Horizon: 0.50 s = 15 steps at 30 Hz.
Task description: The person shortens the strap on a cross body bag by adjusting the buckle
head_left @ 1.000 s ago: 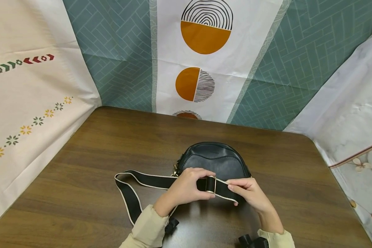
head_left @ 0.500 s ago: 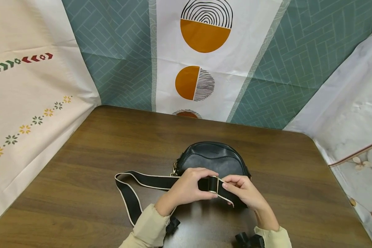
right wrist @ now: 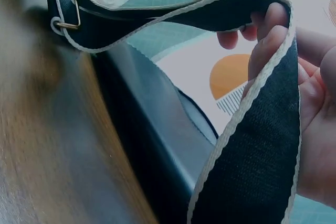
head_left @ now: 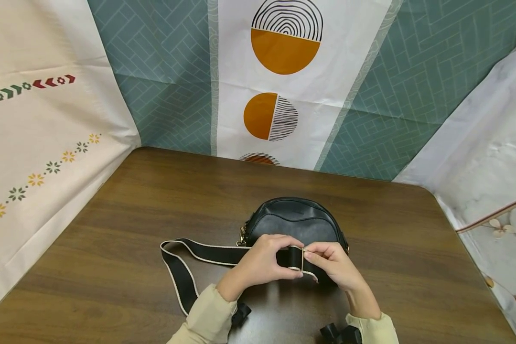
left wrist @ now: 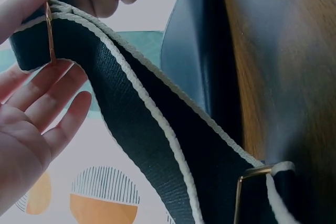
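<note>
A black handbag lies on the table beyond both hands. Its black strap has cream edges and loops out to the left. My left hand grips the strap at a gold slide buckle, thumb on one edge and fingers on the other. Right beside that buckle, my right hand pinches the strap between thumb and fingers. In the right wrist view, the strap runs down past the right fingers. A second gold buckle shows lower on the strap in the left wrist view.
The brown wooden table extends around the bag. Patterned cloths hang at its back and sides, the teal one behind. Black devices, one at the left wrist, sit at the cream sleeves.
My right hand has slid left along the strap, up to the slide buckle. My left hand and the buckle have shifted slightly right. The bag has stayed put.
</note>
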### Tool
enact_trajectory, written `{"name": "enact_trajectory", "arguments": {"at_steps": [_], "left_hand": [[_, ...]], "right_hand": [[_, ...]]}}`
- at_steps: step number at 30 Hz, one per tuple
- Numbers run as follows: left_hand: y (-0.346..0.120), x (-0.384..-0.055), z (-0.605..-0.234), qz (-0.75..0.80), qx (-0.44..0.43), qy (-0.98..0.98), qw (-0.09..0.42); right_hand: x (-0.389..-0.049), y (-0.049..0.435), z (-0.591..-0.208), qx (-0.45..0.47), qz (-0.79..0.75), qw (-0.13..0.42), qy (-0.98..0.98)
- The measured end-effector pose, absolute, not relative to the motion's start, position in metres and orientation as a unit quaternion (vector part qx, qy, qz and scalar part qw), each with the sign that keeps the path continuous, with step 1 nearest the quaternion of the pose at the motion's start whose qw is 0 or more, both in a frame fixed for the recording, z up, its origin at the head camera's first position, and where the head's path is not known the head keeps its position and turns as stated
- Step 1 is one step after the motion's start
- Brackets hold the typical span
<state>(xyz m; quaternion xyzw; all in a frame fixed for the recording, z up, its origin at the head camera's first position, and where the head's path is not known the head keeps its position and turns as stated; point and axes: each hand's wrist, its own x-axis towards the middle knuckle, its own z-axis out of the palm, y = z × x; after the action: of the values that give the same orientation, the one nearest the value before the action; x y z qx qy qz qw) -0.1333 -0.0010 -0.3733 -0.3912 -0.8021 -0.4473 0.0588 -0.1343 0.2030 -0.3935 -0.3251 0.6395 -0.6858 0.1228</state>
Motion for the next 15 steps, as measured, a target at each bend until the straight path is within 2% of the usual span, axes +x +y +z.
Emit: {"name": "enact_trajectory", "arguments": {"at_steps": [8,15], "left_hand": [[-0.006,-0.136,-0.373,-0.445,-0.403,-0.796,0.079],[-0.007,-0.137,-0.373,-0.452,-0.399,-0.794,0.071]], "right_hand": [[-0.135,0.214,-0.391,-0.316,-0.681,0.169,0.639],[-0.135,0.216,-0.393,-0.315,-0.684,0.139,0.643]]}}
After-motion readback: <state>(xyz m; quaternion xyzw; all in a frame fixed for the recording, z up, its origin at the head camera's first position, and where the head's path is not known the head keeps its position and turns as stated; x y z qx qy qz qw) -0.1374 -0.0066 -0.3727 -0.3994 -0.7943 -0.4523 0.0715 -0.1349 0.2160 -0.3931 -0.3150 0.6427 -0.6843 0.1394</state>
